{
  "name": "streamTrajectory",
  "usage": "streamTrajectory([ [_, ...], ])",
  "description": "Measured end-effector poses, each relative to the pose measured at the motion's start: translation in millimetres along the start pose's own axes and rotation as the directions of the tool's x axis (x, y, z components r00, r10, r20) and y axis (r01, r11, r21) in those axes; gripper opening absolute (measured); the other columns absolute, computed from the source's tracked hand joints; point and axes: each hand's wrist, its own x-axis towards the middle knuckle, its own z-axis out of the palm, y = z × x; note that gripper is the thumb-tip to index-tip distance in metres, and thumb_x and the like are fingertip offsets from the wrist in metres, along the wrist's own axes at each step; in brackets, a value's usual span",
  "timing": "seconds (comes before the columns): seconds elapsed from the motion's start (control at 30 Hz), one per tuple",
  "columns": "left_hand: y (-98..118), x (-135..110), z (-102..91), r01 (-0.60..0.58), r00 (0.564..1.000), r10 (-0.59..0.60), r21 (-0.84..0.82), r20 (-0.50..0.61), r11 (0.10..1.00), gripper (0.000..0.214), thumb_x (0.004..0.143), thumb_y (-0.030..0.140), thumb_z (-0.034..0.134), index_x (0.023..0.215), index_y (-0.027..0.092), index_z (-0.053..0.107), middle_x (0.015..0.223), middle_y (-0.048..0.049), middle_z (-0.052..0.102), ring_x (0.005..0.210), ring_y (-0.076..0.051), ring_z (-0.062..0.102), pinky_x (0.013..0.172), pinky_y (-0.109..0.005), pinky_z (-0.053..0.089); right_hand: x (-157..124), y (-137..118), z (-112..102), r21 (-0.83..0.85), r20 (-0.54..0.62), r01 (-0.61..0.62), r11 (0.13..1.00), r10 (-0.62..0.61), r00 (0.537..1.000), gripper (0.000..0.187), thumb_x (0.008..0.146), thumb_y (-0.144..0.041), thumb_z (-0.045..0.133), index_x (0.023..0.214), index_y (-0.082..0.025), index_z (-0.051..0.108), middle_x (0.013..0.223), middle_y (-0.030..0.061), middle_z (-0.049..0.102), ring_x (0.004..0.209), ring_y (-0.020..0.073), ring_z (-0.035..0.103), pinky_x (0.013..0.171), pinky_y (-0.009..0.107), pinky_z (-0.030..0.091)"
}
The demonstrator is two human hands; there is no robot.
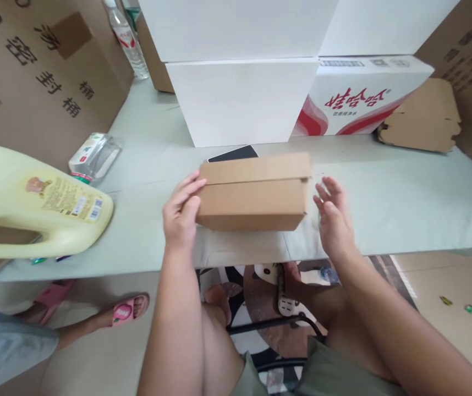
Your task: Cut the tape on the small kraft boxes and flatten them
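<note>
1. Left hand (181,212) is clasping the left end of a cardboard box (252,199) at the table's (141,231) near centre.
2. Right hand (335,223) is hovering, fingers spread, off the box.
3. One-sided support could be letting it tip against the dark flat device (238,154) beyond.

Left grip (180,214) against cardboard box (254,199)

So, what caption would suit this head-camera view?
Left fingers touch a brown cardboard box; open right fingers hover beside it.
</note>
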Motion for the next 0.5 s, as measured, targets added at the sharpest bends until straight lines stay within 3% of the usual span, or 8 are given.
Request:
streamTrajectory([
  [0.07,-6.4,3.1,-4.0,0.083,0.988,-0.094,-0.088,-0.126,0.993,0.024,0.079,0.035,0.070,0.097,0.026,0.083,0.131,-0.0050,0.077,0.137,-0.031,0.062,0.124,-0.051,0.043,-1.9,6.0,4.3,-0.005,0.112,-0.108,0.994,0.108,0.988,0.057,0.102,-0.064,0.046,0.149,-0.034,0.054,0.159,0.0106,0.057,0.150,0.0320,0.053,0.123,0.065,0.041],
  [0.17,-13.4,2.5,-1.1,0.212,0.956,-0.241,-0.170,-0.169,0.962,0.032,0.081,0.041,0.070,0.105,0.024,0.080,0.133,-0.0087,0.075,0.138,-0.032,0.061,0.122,-0.051,0.044,-5.4,-0.4,15.5,0.005,0.346,-0.093,0.996,0.085,0.935,0.063,0.100,-0.069,0.046,0.147,-0.029,0.059,0.156,0.0122,0.060,0.150,0.0328,0.053,0.125,0.062,0.042],
  [0.23,-17.0,-1.5,5.3,0.261,0.954,-0.279,-0.156,-0.106,0.952,0.042,0.082,0.049,0.071,0.116,0.024,0.077,0.139,-0.0094,0.072,0.140,-0.031,0.059,0.122,-0.049,0.044,-7.2,-9.0,23.9,0.024,0.396,-0.026,0.999,0.014,0.918,0.069,0.099,-0.071,0.048,0.155,-0.030,0.052,0.162,0.0110,0.055,0.154,0.0322,0.047,0.127,0.061,0.039],
  [0.33,-20.9,-9.4,15.2,0.293,0.954,-0.282,-0.122,0.101,0.948,0.056,0.085,0.062,0.070,0.125,0.023,0.074,0.142,-0.0114,0.070,0.142,-0.032,0.058,0.124,-0.048,0.041,-8.1,-17.3,30.9,0.019,0.394,0.052,0.998,-0.056,0.917,0.079,0.099,-0.070,0.049,0.167,-0.035,0.029,0.171,0.0090,0.041,0.160,0.0302,0.038,0.131,0.060,0.033],
  [0.4,-22.2,-13.9,19.7,0.330,0.933,-0.299,-0.144,0.201,0.933,0.059,0.086,0.069,0.067,0.121,0.021,0.075,0.137,-0.0130,0.073,0.140,-0.033,0.061,0.122,-0.047,0.044,-8.1,-19.2,30.5,-0.013,0.372,0.112,0.994,-0.099,0.923,0.080,0.100,-0.069,0.048,0.169,-0.039,0.021,0.168,0.0088,0.043,0.156,0.0300,0.043,0.130,0.061,0.033],
  [0.5,-21.8,-18.3,24.8,0.453,0.881,-0.409,-0.178,0.237,0.873,0.062,0.083,0.076,0.069,0.109,0.021,0.078,0.121,-0.0143,0.079,0.132,-0.034,0.067,0.115,-0.047,0.052,-9.1,-23.1,25.7,-0.074,0.306,0.202,0.977,-0.171,0.937,0.076,0.100,-0.068,0.048,0.167,-0.041,0.026,0.152,0.0097,0.052,0.143,0.0302,0.052,0.125,0.062,0.040],
])
